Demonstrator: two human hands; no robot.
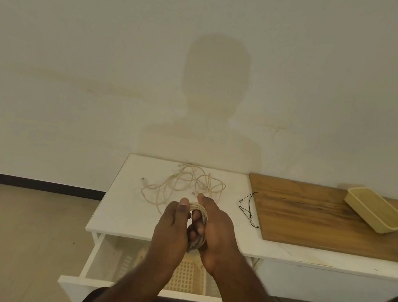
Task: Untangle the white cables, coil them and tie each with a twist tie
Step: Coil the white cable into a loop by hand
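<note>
Cream-white cable wound into a small round coil (199, 211) sits between the two hands, held above the front edge of the white table top (127, 217). The left hand (172, 226) has its thumb raised against the coil's upper left and its fingers curled around the near side of the loops. The right hand (214, 232) wraps the coil from the right, thumb pointing up along the top of it and fingers closed through and under the loops. Just beyond the hands, a loose tangle of cream-white cables (183, 184) lies spread on the table, one plug end lying off to the left. To the right of the tangle, thin black twist ties (247, 209) lie near the edge of a brown wooden board (323, 219). A shallow yellow plastic tray (376, 213) rests tilted on the far right of that board. Below the hands, a white drawer (90, 258) stands pulled out, with a cream lattice basket (188, 274) inside it.
</note>
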